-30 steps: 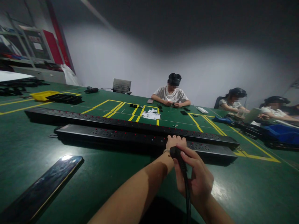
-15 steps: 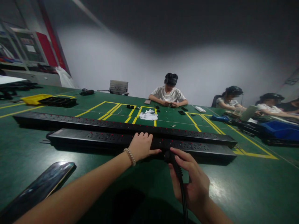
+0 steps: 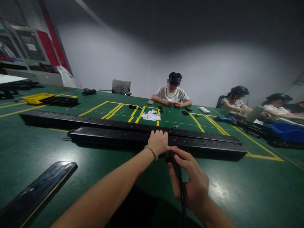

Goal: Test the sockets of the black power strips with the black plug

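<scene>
Two long black power strips lie side by side on the green table. My left hand (image 3: 158, 142), with a beaded bracelet at the wrist, lies over the top of the nearer power strip (image 3: 204, 144), fingers across it and thumb along its front side. My right hand (image 3: 193, 180) pinches a black power plug (image 3: 173, 160) between thumb and fingers, its cable hanging down toward me. The plug is held upright just in front of the strip, close to my left thumb. The farther power strip (image 3: 59, 118) lies right behind the nearer one.
A smartphone (image 3: 40, 191) lies at the left front. Farther back are a yellow tray (image 3: 38, 98), a black tray (image 3: 59, 101), a power drill (image 3: 88, 91) and white papers (image 3: 151, 115). A person (image 3: 172, 93) sits opposite; others sit at the right beside blue bins (image 3: 287, 131).
The nearer power strip has slid to the right together with my left hand. My right hand with the plug has shifted slightly left, so both hands are closer together.
</scene>
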Demonstrator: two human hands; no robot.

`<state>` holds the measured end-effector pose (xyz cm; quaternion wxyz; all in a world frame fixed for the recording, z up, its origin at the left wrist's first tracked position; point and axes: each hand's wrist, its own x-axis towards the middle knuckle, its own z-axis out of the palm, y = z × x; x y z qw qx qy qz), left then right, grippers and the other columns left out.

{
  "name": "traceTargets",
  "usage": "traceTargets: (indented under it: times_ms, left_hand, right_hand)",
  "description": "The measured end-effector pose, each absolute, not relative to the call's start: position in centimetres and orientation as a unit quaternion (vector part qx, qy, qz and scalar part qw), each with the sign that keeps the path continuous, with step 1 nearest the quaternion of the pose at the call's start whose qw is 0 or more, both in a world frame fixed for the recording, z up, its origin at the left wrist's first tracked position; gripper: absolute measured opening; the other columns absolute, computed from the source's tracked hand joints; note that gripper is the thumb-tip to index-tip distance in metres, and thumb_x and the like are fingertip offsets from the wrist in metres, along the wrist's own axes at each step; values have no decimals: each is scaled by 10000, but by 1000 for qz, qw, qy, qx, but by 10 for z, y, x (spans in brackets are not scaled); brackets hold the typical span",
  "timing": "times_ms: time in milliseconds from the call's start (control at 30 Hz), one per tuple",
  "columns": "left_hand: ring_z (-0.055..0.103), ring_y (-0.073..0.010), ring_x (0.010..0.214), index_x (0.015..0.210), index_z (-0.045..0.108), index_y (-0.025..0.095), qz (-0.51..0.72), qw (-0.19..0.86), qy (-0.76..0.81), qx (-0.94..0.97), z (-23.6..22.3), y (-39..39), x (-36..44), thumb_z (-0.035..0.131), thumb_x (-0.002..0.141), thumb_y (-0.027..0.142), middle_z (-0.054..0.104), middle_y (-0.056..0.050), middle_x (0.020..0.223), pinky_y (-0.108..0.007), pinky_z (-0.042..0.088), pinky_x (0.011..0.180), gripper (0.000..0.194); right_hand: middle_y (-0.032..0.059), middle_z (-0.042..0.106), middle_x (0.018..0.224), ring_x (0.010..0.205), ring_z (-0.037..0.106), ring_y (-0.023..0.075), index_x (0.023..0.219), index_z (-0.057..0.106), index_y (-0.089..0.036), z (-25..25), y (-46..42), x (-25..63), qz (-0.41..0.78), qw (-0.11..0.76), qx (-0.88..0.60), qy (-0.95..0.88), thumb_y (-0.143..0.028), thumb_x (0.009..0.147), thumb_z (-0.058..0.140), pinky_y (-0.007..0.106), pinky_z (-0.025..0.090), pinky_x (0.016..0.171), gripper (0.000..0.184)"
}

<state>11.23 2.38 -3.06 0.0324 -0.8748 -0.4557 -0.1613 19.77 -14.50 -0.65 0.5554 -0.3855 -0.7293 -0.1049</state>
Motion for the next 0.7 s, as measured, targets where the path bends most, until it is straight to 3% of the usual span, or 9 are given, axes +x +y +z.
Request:
traceTargets:
  times_ms: [167,300,367,433,500,700]
  left_hand:
    - [582,-392,1111,1157,605,152,-153,3,-447,-881,-28,31,110,514,751,876,655,-206,1125,-520,409,947,835]
    - [632,-267,1055,1183,609,206,-147,-36,-402,-903,-13,54,85,452,908,736,680,-108,1116,-372,473,913,618]
    - [593,-259,1158,1214,600,205,-145,-38,-401,-904,-4,73,67,468,948,637,646,-111,1228,-364,444,998,524]
    - [517,-329,1277,1265,586,204,-127,-38,-419,-898,2,95,52,573,853,705,586,-142,1347,-434,402,1068,649]
    - [525,-364,1273,1322,558,208,-88,-54,-435,-894,5,115,41,615,758,786,575,-154,1384,-471,425,1045,810]
    - [611,-293,1201,1364,547,248,35,-107,-422,-899,11,158,42,718,682,710,637,-92,1354,-366,480,996,842]
  right_hand:
    - [137,681,1242,1095,696,249,1165,608,-192,-5,-147,198,-95,553,-383,-734,2,816,641,426,619,895,400]
    - [140,683,1230,1061,701,242,1164,603,-199,-4,-149,201,-101,547,-400,-729,-19,829,639,404,626,835,381]
    - [142,675,1240,1067,695,243,1168,593,-200,-6,-148,203,-97,540,-401,-733,-26,833,635,408,622,836,380]
    - [141,668,1242,1075,690,238,1175,579,-199,-9,-146,203,-80,532,-401,-742,-26,834,628,403,615,850,385]
    - [140,660,1242,1086,683,231,1182,564,-196,-13,-144,202,-55,522,-406,-748,-27,834,622,395,603,877,391]
    - [130,633,1252,1149,646,229,1206,539,-203,-24,-142,197,9,488,-430,-759,-63,856,596,388,562,960,381]
